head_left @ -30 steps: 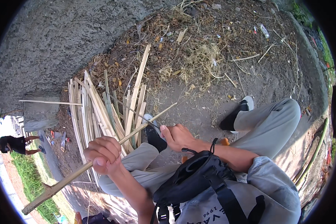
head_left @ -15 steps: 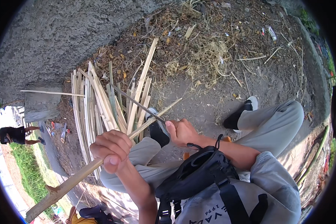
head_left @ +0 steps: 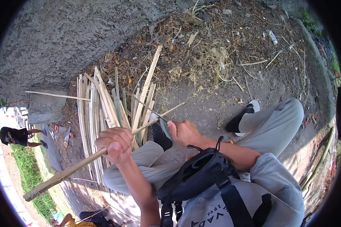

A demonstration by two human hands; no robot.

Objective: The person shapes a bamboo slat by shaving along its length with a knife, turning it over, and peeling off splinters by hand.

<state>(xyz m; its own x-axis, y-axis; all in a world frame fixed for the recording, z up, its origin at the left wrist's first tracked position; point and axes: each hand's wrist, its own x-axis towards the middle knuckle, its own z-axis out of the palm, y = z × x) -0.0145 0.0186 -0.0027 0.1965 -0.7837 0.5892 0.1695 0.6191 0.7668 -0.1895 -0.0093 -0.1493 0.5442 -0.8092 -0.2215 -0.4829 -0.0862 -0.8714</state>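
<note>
My left hand [head_left: 115, 143] is wrapped round a long split bamboo strip [head_left: 79, 165], thick at its lower left end and thin toward the upper right. My right hand [head_left: 185, 132] grips a knife, its handle hidden in the fist. The narrow dark blade [head_left: 147, 107] points up and left, seen nearly edge-on. It crosses the thin part of the strip close to the right fist; whether it cuts in, I cannot tell. Beyond my left hand lies a pile of split bamboo strips [head_left: 106, 102].
Rough stone [head_left: 72, 41] rises at the upper left. Shavings [head_left: 212, 60] and dry leaves litter the ground ahead. A black waist bag [head_left: 201, 170] rests on my lap between my bent legs. At the far left stands a person [head_left: 15, 136], near a handsaw [head_left: 67, 136] on the ground.
The knife blade has turned, so less of its length shows. The strip's thick end has risen in view. Both hands keep their grip and have shifted only slightly.
</note>
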